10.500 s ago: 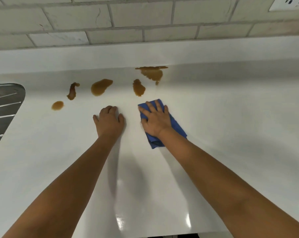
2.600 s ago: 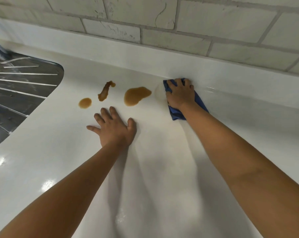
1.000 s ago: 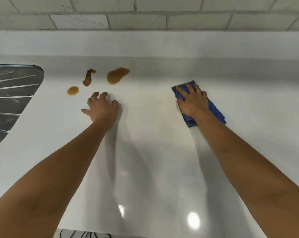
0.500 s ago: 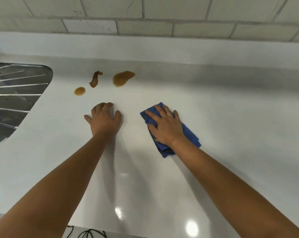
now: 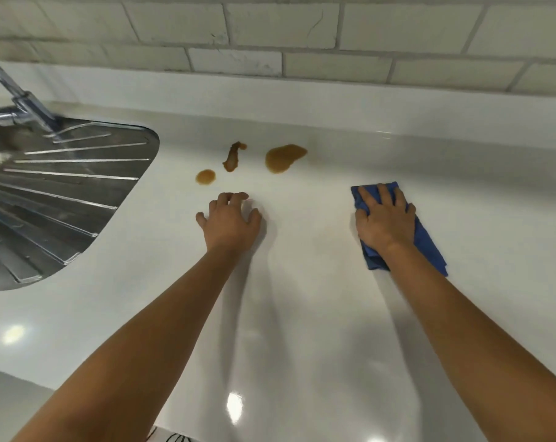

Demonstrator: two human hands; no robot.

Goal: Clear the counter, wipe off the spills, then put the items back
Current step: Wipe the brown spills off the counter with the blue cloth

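Observation:
My right hand (image 5: 384, 219) presses a folded blue cloth (image 5: 428, 247) flat on the white counter (image 5: 302, 314), fingers spread and straight. My left hand (image 5: 230, 223) rests on the counter with fingers loosely bent, holding nothing. Three brown spills lie beyond my left hand: a small round spot (image 5: 205, 177), a thin streak (image 5: 233, 157) and a larger blob (image 5: 283, 158). The cloth is well to the right of the spills and apart from them.
A steel sink drainboard (image 5: 56, 199) is set into the counter at the left, with a chrome tap (image 5: 18, 97) above it. A white upstand and a tiled wall (image 5: 302, 30) close off the back. The counter's front edge runs bottom left.
My right hand has slid the cloth to the right, away from my left hand, since half a second ago. The two right-hand spills seen at first are gone. My left hand has hardly moved.

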